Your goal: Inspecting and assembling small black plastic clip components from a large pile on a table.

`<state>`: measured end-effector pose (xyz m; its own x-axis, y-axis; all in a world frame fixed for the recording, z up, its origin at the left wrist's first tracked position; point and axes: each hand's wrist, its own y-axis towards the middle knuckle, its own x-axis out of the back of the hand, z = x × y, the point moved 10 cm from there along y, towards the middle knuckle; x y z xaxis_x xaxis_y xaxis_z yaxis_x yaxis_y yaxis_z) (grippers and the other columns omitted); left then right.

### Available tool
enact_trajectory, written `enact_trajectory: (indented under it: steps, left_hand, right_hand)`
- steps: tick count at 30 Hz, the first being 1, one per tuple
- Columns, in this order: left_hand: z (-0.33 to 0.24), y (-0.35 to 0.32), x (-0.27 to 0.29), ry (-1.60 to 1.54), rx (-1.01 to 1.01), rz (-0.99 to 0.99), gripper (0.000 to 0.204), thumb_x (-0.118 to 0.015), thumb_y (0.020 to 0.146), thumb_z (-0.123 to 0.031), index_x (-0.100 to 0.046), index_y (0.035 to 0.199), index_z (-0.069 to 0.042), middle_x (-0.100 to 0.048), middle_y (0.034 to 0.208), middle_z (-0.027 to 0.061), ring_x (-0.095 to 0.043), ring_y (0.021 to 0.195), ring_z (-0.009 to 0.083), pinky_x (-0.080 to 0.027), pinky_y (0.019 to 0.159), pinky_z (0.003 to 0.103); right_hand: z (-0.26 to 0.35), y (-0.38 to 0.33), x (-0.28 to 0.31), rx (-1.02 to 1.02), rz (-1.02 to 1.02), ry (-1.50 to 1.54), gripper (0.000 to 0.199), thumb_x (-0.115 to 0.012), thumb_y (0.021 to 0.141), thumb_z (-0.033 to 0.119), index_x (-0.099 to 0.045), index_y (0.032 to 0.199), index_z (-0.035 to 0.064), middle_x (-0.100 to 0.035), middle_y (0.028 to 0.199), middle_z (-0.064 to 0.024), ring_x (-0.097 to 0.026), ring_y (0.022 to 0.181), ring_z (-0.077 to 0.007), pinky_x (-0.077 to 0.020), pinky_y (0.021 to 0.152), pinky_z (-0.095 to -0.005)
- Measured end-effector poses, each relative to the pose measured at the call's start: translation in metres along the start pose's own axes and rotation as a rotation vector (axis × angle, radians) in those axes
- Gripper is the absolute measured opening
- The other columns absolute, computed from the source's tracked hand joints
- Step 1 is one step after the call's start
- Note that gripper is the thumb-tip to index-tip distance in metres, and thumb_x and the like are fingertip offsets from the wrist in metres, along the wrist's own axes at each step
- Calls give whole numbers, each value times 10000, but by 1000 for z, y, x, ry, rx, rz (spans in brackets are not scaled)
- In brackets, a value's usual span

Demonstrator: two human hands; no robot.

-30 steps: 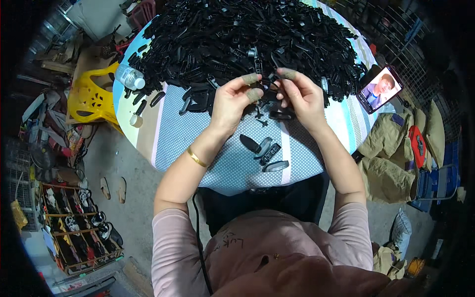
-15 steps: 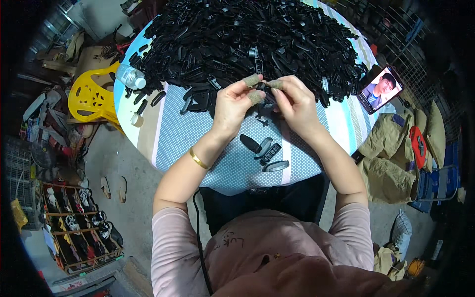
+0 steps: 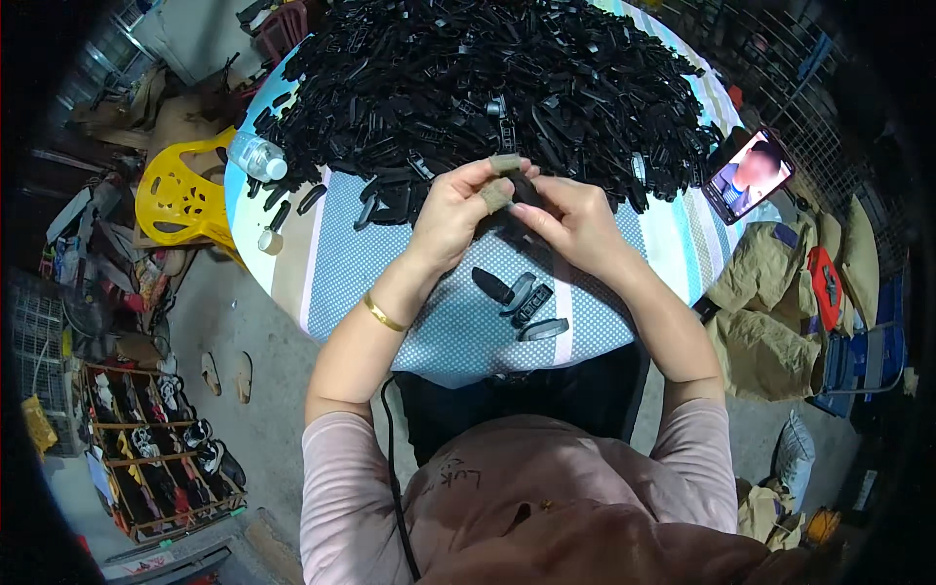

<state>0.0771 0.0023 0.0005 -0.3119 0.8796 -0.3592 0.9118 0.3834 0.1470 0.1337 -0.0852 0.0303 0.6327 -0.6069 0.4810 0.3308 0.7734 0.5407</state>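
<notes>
Over the near side of the heap, my left hand (image 3: pixel 447 222) and my right hand (image 3: pixel 582 226) meet around a small black plastic part (image 3: pixel 525 191). Both hands pinch it between thumb and fingers, which hide much of its shape. Tan wraps cover the thumb and index fingertips of the left hand. Closer to me lie several loose pieces: a dark oval piece (image 3: pixel 491 285), a black slotted piece (image 3: pixel 532 305) and a grey-edged curved piece (image 3: pixel 543 330). Beyond my hands spreads a large heap of black plastic parts (image 3: pixel 468 88).
The round table wears a dotted and striped cloth (image 3: pixel 366 283). A clear bottle (image 3: pixel 258 156) lies at the left beside a small round cap-like piece (image 3: pixel 270 241). A phone (image 3: pixel 749 177) leans at the right edge. A yellow plastic chair (image 3: pixel 180 195) stands left, brown sacks (image 3: pixel 765 341) right.
My right hand has shifted slightly down and turned, so its wrapped fingertip no longer shows. My left hand has moved a little left, and the held part has turned between the fingers.
</notes>
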Motion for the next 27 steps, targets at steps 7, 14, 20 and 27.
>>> enact_trajectory:
  steps: [7, 14, 20, 27]
  left_hand:
    - [-14, -4, -5, 268, -153, 63, 234, -559, 853, -67, -592, 1066, 25, -616, 1043, 112, -577, 951, 162, -447, 870, 273]
    - [-17, -7, -17, 639, 44, 165, 256, -593, 790, -48, -613, 1033, 31, -626, 947, 68, -579, 803, 103, -468, 723, 231]
    - [0, -14, -43, 1077, -52, 348, 265, -666, 713, -76, -624, 964, 1, -615, 821, 80, -553, 747, 172, -448, 713, 282]
    - [-9, 8, -27, 1763, -485, -5, 301, -616, 727, -99, -578, 1016, -22, -546, 962, 83, -478, 917, 268, -386, 764, 371]
  right_hand:
    - [24, -6, 6, 210, -81, -195, 197, -687, 747, 154, -600, 798, -15, -593, 663, -118, -592, 550, -228, -451, 494, -309]
    - [1, 1, 12, 53, 227, -265, 274, -728, 667, 208, -652, 839, 10, -605, 791, -112, -599, 667, -246, -476, 587, -335]
    - [-19, -10, -12, 15, 457, -554, 182, -646, 643, 157, -615, 735, 3, -586, 761, -129, -591, 791, -290, -482, 697, -382]
    - [-17, 8, 23, -31, 95, -157, 264, -661, 703, 119, -599, 930, 1, -593, 745, -89, -587, 637, -175, -467, 560, -279]
